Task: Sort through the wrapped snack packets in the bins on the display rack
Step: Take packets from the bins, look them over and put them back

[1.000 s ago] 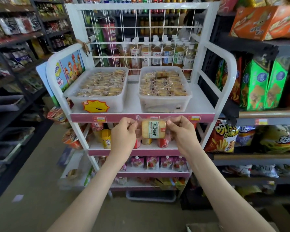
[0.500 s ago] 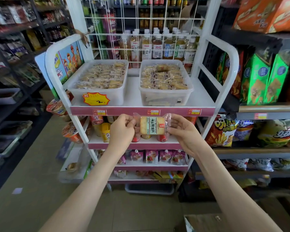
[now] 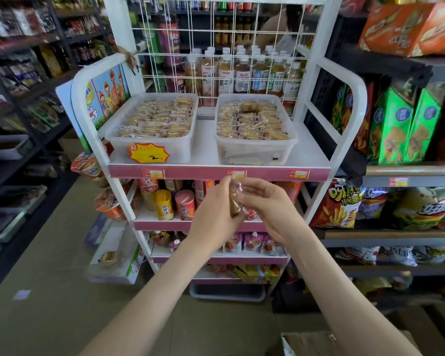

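I've got the snack packet [image 3: 235, 199] up between both hands, in the air just in front of the display rack [image 3: 217, 172], at the pink edge of the top shelf and below the right bin [image 3: 254, 153]. My left hand [image 3: 212, 214] shows its back to me, fingers curled in and gripping the packet's left side. My right hand [image 3: 269, 210] comes in from the other side, its fingertips [image 3: 251, 185] pinching the wrapper near the top. So both hands are closed on the one packet, and it stands upright between them, thin edge toward me. It looks like a brown slab in clear, crinkly film, and it's too blurred to read any print. Up on the shelf, the left bin [image 3: 176, 150] and the right bin sit side by side, apart, both heaped with small pale wrapped packets. The left one carries a yellow starburst price tag [image 3: 148, 153] on its front wall.
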